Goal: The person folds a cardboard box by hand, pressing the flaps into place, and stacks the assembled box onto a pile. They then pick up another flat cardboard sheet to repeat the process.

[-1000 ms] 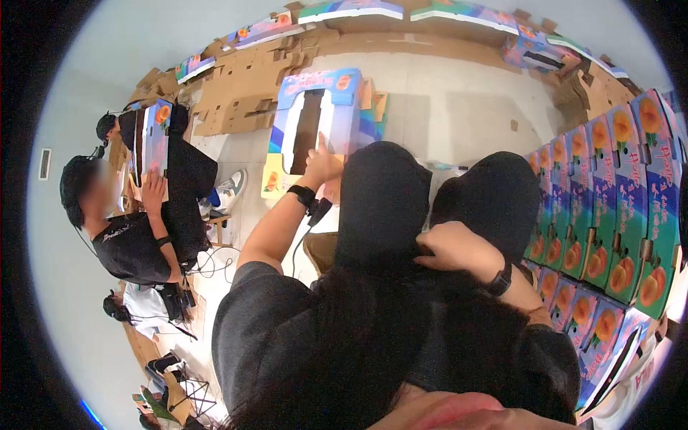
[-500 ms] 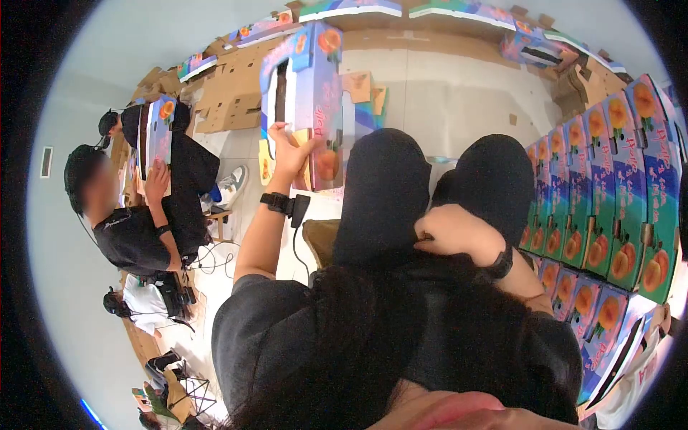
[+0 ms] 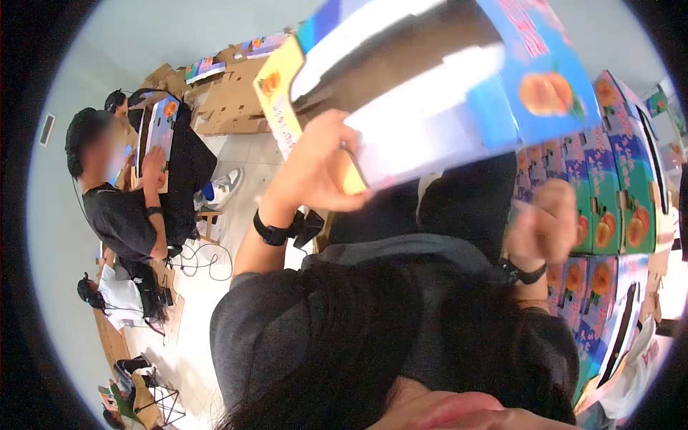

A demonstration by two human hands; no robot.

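A box (image 3: 444, 86) is gripped at its lower-left end by the left hand (image 3: 315, 168), its long axis slanting up and rightward from that hand, while the right hand (image 3: 545, 226) is loosely curled, empty, below it.

- To my right stand stacked fruit boxes (image 3: 609, 193).
- Flat cardboard (image 3: 229, 93) lies ahead.
- A co-worker (image 3: 129, 208) sits left, holding another box (image 3: 159, 129).
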